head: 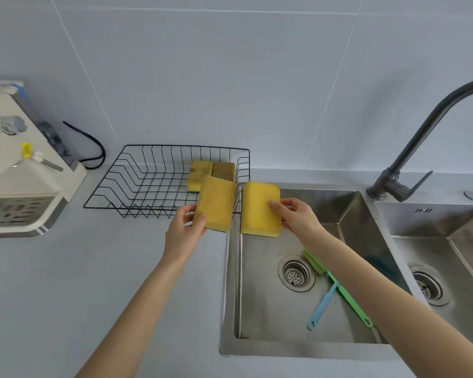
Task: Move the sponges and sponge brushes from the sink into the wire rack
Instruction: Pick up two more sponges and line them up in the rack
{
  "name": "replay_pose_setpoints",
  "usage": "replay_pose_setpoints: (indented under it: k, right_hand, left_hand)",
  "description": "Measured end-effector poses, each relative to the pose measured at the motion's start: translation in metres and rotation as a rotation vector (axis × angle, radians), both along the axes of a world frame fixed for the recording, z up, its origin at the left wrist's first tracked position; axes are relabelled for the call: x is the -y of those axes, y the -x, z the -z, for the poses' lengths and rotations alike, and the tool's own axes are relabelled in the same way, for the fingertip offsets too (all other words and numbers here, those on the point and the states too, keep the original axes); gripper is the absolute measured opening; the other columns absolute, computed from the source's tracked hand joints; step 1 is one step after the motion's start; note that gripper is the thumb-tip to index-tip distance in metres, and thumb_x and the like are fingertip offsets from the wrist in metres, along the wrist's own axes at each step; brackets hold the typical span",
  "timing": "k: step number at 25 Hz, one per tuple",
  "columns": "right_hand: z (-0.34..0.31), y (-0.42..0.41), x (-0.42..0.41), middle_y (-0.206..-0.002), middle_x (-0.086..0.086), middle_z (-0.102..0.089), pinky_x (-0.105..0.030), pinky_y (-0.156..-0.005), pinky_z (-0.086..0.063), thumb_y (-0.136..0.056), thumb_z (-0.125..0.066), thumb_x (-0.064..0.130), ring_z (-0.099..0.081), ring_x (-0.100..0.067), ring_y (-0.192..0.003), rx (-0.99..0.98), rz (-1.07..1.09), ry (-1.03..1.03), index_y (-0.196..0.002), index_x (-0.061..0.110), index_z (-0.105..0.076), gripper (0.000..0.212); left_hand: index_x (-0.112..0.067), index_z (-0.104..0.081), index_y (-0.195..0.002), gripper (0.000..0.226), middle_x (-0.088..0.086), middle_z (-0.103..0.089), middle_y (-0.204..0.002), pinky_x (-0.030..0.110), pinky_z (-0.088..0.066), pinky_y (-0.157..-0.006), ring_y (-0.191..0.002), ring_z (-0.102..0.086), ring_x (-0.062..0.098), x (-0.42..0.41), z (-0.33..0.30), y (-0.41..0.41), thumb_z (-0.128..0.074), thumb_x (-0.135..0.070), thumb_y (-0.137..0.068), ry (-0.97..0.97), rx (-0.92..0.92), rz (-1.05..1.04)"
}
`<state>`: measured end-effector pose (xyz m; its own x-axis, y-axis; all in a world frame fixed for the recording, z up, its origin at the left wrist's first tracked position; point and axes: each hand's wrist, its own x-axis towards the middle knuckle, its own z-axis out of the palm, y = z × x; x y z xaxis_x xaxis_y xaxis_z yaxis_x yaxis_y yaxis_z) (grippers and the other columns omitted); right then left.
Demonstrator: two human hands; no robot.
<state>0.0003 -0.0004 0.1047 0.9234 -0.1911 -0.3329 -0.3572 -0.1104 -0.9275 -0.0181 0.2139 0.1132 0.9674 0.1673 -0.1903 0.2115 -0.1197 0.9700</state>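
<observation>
My left hand [184,230] grips a yellow sponge [216,203] over the front right corner of the black wire rack [126,184]. My right hand [298,214] holds a second yellow sponge [259,208] above the left edge of the steel sink [257,317]. Two sponges lie side by side in the rack's back right corner, one yellow [199,171], one brownish [224,170]. In the sink a green sponge brush [347,296] and a blue sponge brush [321,306] lie crossed near the drain [296,272]; my right forearm hides their heads in part.
A dark grey faucet [410,148] rises behind the sink divider, with a second basin [448,255] to the right. A white appliance [19,165] stands at the far left with a black cable [93,148] beside it. Grey countertop [66,282] spreads in front of the rack.
</observation>
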Motion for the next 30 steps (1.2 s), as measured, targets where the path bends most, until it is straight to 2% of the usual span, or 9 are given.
replay_pose_setpoints:
  k: [3,6,11,15,19,21,25,27,30]
  right_hand:
    - [-0.004,-0.014,-0.015,-0.098,-0.004,-0.06,-0.045,-0.098,-0.05,-0.084,-0.064,0.033,-0.06,-0.023,-0.094,-0.006,-0.004,-0.008,-0.114,0.009,-0.054,0.039]
    - [-0.012,-0.031,-0.033,-0.104,-0.008,-0.059,-0.033,-0.089,-0.052,-0.086,-0.063,0.029,-0.059,-0.022,-0.093,-0.007,-0.024,-0.018,-0.12,0.004,-0.052,0.043]
    - [-0.025,-0.071,-0.062,-0.097,-0.011,-0.057,-0.032,-0.079,-0.054,-0.088,-0.061,0.023,-0.059,-0.02,-0.078,-0.005,-0.055,0.01,-0.119,-0.003,-0.052,0.042]
    - [-0.027,-0.113,-0.085,-0.099,-0.013,-0.058,-0.024,-0.07,-0.058,-0.088,-0.061,0.022,-0.061,-0.021,-0.073,-0.018,-0.104,0.044,-0.112,-0.001,-0.054,0.034]
    - [-0.016,-0.154,-0.108,-0.088,-0.008,-0.063,-0.039,-0.091,-0.055,-0.087,-0.062,0.026,-0.062,-0.023,-0.086,-0.068,-0.156,0.129,-0.115,0.0,-0.055,0.038]
    - [-0.013,-0.17,-0.121,-0.09,-0.008,-0.064,-0.037,-0.089,-0.055,-0.087,-0.062,0.026,-0.064,-0.022,-0.086,-0.096,-0.185,0.146,-0.116,0.001,-0.055,0.039]
    - [-0.006,-0.202,-0.149,-0.089,-0.008,-0.064,-0.018,-0.063,-0.054,-0.087,-0.063,0.026,-0.063,-0.015,-0.066,-0.12,-0.258,0.215,-0.102,0.007,-0.056,0.025]
    - [0.0,-0.219,-0.162,-0.076,-0.003,-0.061,-0.018,-0.063,-0.054,-0.086,-0.063,0.027,-0.059,-0.01,-0.058,-0.142,-0.281,0.233,-0.099,0.008,-0.054,0.024]
    - [0.009,-0.239,-0.181,-0.067,-0.002,-0.056,-0.026,-0.072,-0.057,-0.086,-0.064,0.025,-0.057,-0.011,-0.055,-0.189,-0.305,0.285,-0.083,0.01,-0.051,0.02]
  left_hand:
    - [-0.02,-0.047,-0.105,0.016,0.007,-0.054,-0.111,0.025,-0.051,-0.074,-0.094,-0.057,0.023,-0.017,-0.001,-0.01,-0.05,-0.017,-0.089,-0.008,0.004,-0.007]
    - [-0.02,-0.048,-0.105,0.016,0.008,-0.055,-0.112,0.02,-0.05,-0.07,-0.097,-0.057,0.023,-0.034,-0.001,-0.022,-0.05,-0.019,-0.089,0.012,0.006,-0.029]
    - [-0.018,-0.048,-0.106,0.016,0.009,-0.056,-0.112,0.026,-0.048,-0.079,-0.093,-0.059,0.023,-0.063,-0.002,-0.049,-0.051,-0.019,-0.09,0.055,0.003,-0.074]
    - [-0.012,-0.048,-0.118,0.029,0.007,-0.056,-0.112,0.024,-0.047,-0.076,-0.094,-0.059,0.023,-0.087,0.001,-0.079,-0.05,-0.019,-0.09,0.078,-0.009,-0.136]
    - [-0.009,-0.046,-0.122,0.033,0.008,-0.055,-0.114,0.028,-0.045,-0.083,-0.097,-0.057,0.023,-0.108,0.005,-0.107,-0.049,-0.018,-0.091,0.088,-0.009,-0.204]
    - [-0.008,-0.045,-0.123,0.034,0.008,-0.055,-0.114,0.029,-0.045,-0.085,-0.099,-0.057,0.023,-0.117,0.007,-0.117,-0.049,-0.017,-0.091,0.091,-0.004,-0.216]
    - [-0.01,-0.045,-0.123,0.034,0.007,-0.054,-0.115,0.029,-0.045,-0.087,-0.103,-0.056,0.022,-0.134,0.014,-0.135,-0.05,-0.018,-0.09,0.1,-0.008,-0.265]
    - [-0.011,-0.045,-0.122,0.033,0.008,-0.053,-0.116,0.029,-0.045,-0.086,-0.104,-0.056,0.022,-0.14,0.017,-0.142,-0.05,-0.018,-0.09,0.1,-0.008,-0.274]
    - [-0.01,-0.045,-0.122,0.033,0.007,-0.053,-0.118,0.029,-0.045,-0.087,-0.105,-0.056,0.022,-0.148,0.02,-0.146,-0.05,-0.016,-0.09,0.098,-0.005,-0.283]
